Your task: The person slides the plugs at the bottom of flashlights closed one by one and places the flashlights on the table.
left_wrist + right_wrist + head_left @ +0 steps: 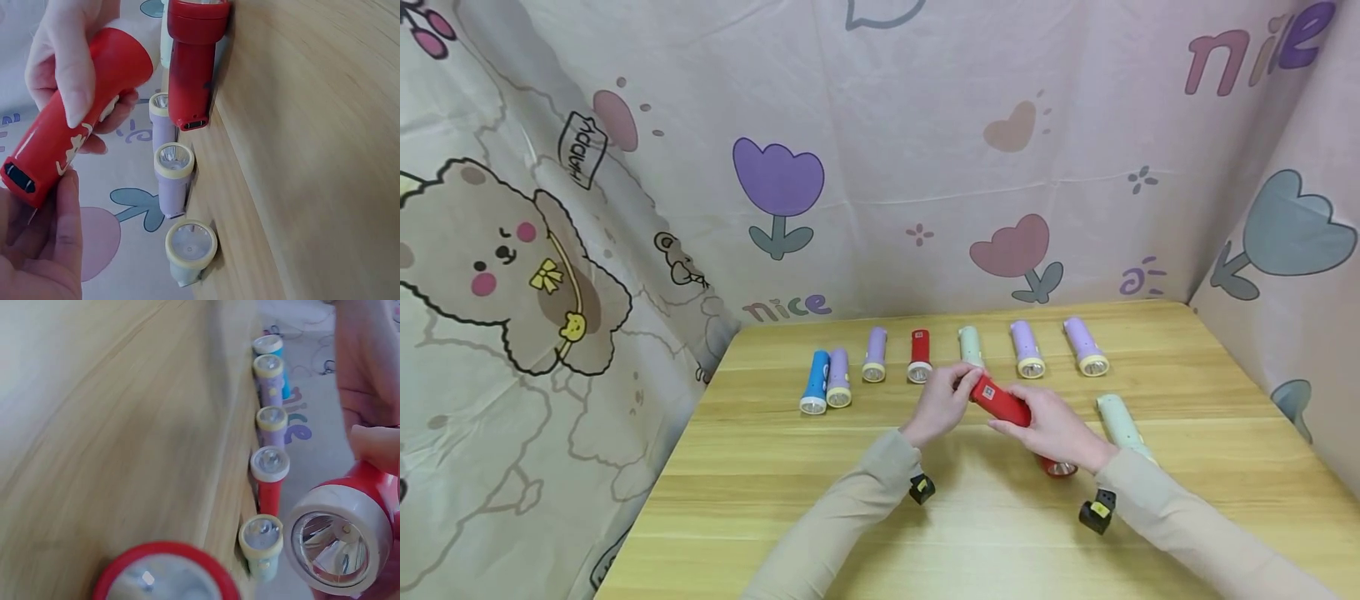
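Observation:
A red flashlight [1000,402] with a white head is held tilted above the table between both hands. My right hand [1052,425] grips its body near the head, the thumb [76,103] lying along the side. At the tail end, the fingers of my left hand [942,402] pinch it. Pale raised shapes and a dark slot at the tail show in the left wrist view. The white-rimmed lens [337,544] faces the right wrist camera. Below my right hand lies a second, all-red flashlight [1058,468], partly hidden by that hand in the head view.
Along the table's back stand purple flashlights [876,354], a red one with a white rim [920,354], and a light green one [970,346]. On the left, a blue flashlight [815,382] lies beside a purple one. Another light green flashlight [1122,425] lies right of my right hand.

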The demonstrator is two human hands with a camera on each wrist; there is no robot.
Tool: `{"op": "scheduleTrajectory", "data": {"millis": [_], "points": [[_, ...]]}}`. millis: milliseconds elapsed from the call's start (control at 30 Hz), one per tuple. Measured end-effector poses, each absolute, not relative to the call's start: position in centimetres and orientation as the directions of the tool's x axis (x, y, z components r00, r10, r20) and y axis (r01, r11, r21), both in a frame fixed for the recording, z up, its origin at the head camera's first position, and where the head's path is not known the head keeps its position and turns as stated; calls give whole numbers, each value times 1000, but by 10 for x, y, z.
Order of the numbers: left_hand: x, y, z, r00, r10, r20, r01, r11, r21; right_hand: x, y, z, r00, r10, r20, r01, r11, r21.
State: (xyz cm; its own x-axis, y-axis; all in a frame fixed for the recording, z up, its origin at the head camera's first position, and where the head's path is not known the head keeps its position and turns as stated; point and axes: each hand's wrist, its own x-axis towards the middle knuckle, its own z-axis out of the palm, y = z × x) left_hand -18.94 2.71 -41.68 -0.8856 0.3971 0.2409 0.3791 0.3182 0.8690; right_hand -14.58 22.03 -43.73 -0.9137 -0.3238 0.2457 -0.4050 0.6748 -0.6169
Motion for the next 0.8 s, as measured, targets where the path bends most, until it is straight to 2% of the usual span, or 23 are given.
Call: {"op": "scheduleTrajectory", "data": {"millis": [133, 367, 600, 800], "points": [[-190, 25, -420, -892, 403, 205, 342, 306, 888, -145, 220, -435, -928, -338, 158, -349, 638, -686], [-194, 19, -423, -891, 443, 101, 244, 280, 929, -145, 221, -432, -916, -397, 56, -288, 555, -780], [-203, 15, -424, -861, 509, -19, 137, 268, 954, -148, 225, -430, -859, -503, -99, -135, 409, -902], [-212, 10, -422, -810, 584, -59, 121, 264, 957, -148, 229, -429, -798, -572, -190, 41, 262, -964]]}}
